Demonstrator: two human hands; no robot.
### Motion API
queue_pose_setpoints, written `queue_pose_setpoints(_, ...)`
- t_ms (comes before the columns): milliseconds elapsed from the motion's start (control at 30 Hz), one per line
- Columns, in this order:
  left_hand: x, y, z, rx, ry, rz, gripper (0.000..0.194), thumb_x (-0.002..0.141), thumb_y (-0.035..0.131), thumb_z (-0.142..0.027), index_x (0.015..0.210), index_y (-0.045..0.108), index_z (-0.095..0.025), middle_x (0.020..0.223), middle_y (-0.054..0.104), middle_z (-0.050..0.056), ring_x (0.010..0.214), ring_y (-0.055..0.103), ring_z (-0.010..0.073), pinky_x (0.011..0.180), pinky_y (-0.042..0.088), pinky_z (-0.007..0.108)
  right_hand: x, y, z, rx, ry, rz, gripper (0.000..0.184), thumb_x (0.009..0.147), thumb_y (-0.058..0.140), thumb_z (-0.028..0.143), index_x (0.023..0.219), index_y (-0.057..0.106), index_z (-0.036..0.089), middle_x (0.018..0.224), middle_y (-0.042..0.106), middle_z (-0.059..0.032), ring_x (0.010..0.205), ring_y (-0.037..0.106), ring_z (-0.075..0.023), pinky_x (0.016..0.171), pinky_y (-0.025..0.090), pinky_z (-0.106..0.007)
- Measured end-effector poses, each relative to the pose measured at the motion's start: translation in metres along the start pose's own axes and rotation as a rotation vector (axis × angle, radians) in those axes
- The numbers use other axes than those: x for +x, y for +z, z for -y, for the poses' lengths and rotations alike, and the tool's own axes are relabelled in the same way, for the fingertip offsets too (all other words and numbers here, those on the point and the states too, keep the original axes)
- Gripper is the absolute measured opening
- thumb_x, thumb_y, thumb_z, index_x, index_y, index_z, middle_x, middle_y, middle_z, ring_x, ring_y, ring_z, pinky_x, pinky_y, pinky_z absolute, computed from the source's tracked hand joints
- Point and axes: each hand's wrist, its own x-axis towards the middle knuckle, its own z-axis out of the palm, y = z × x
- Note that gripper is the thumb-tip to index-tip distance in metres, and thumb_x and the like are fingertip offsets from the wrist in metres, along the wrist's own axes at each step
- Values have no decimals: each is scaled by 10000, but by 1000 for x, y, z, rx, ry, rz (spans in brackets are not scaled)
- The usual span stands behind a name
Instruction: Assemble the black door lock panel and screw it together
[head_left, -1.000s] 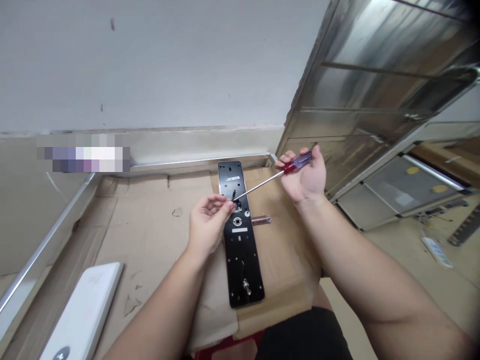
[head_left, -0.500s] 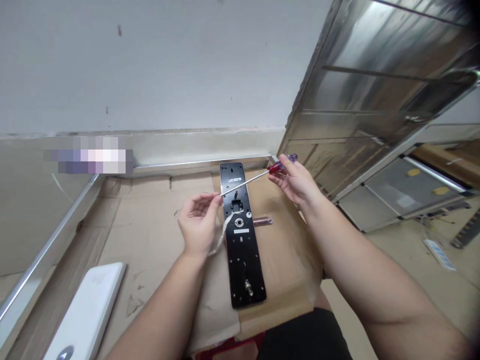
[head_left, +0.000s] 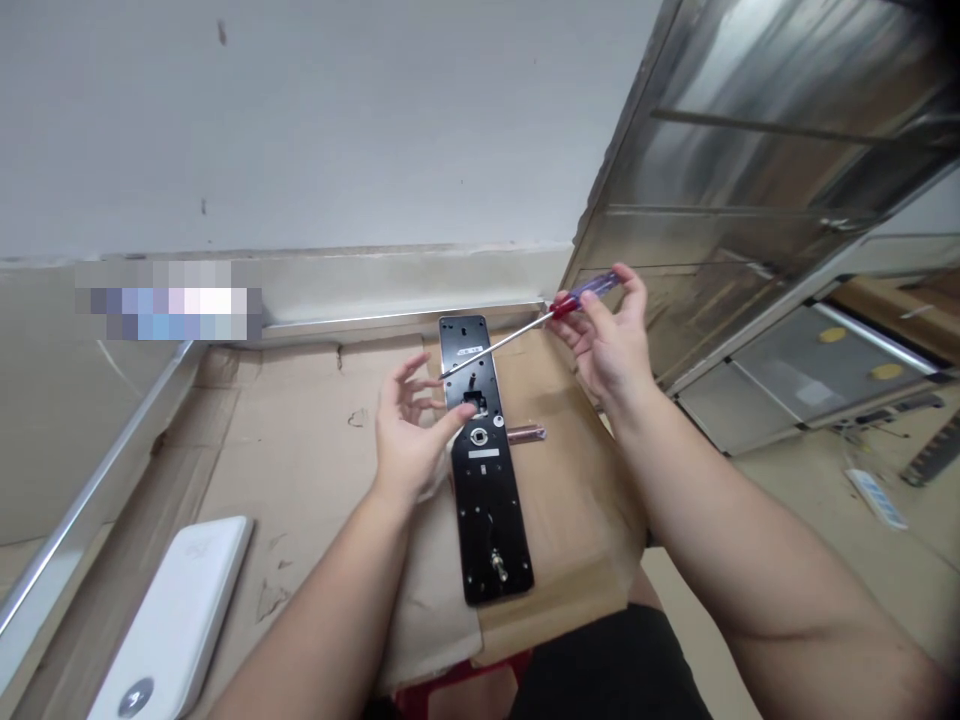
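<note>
The left hand (head_left: 409, 445) partly covers the black lock plate (head_left: 487, 525).

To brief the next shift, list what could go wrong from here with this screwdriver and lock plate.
The long shaft of the screwdriver in the right hand crosses over the black lock plate, so a slip might scratch its face or jab the left hand beside it. The plate appears to lie loose on cardboard, so it could shift under pressure. The copper-coloured rod beside it might roll away.
</note>
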Motion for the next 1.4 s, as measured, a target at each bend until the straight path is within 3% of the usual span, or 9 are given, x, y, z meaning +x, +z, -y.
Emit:
queue_pose_setpoints(133, 2, -4, 9, 167, -34, 25, 515, 804, 773, -387, 1246, 541, -257, 1365, 553, 112, 1208, 570, 229, 912, 522, 320, -12, -2, 28, -33, -209, -11, 599, 776, 769, 275, 1274, 463, 407, 857, 736, 20, 683, 698, -169, 564, 555, -266)
queue_pose_setpoints(233, 1, -5, 19, 125, -368, 37, 588, 778, 807, -321, 1265, 489, -234, 1268, 588, 139, 1149, 615, 246, 926, 530, 380, -26, -5, 42, -103, -360, 241, 579, 766, 789, 304, 1276, 521, 363, 814, 749, 5, 612, 698, -182, 523, 566, -286)
queue_pose_setpoints(300, 0, -6, 24, -16, -616, 165, 595, 771, 825, -321, 1260, 504, -214, 1220, 637, 157, 1084, 664, 261, 934, 536, 422, -34, -6, 45, -143, -482, 454, 611, 752, 803, 261, 1291, 528, 351, 852, 768, 2, 581, 702, -180, 492, 580, -286)
queue_pose_setpoints(367, -1, -6, 29, -143, -732, 292, 487, 790, 813, -341, 1188, 580, -187, 1181, 687, 160, 1043, 692, 269, 956, 527, 439, -40, -6, 44, -179, -553, 604, 674, 719, 828, 205, 1301, 521, 352, 901, 774, 12, 565, 705, -168, 476, 596, -279)
queue_pose_setpoints(467, -1, -6, 33, -200, -734, 283, 366, 797, 806, -330, 1084, 646, -168, 1108, 735, 137, 976, 709, 248, 943, 524, 416, -45, -6, 37, -196, -532, 653, 707, 668, 878, 222, 1274, 529, 325, 889, 754, 25, 612, 724, -171, 490, 622, -282)
queue_pose_setpoints(633, 4, -3, 35, -234, -695, 247, 383, 778, 819, -337, 1061, 647, -145, 1023, 759, 107, 863, 717, 206, 860, 538, 363, -47, -7, 28, -197, -618, 721, 709, 649, 879, 219, 1269, 561, 352, 925, 743, 13, 675, 745, -200, 483, 633, -293)
queue_pose_setpoints(867, 13, -6, 41, -239, -621, 165, 411, 739, 843, -388, 1013, 657, -146, 972, 770, 82, 866, 718, 202, 872, 525, 341, -52, 1, 33, -226, -723, 872, 790, 712, 729, 29, 1384, 495, 372, 1077, 720, 6, 863, 776, -206, 598, 671, -282)
queue_pose_setpoints(1100, 15, -8, 41, -239, -597, 143, 377, 750, 839, -371, 997, 661, -149, 977, 765, 82, 862, 716, 196, 860, 534, 333, -53, 0, 31, -195, -715, 869, 841, 649, 740, -40, 1367, 527, 343, 1122, 689, 1, 895, 769, -229, 619, 689, -323)
queue_pose_setpoints(1400, 16, -7, 39, -241, -598, 147, 413, 743, 841, -373, 1026, 659, -134, 989, 761, 94, 855, 712, 198, 859, 522, 341, -53, 1, 29, -242, -741, 899, 827, 687, 772, 4, 1385, 506, 361, 1178, 723, -21, 839, 769, -198, 585, 668, -270)
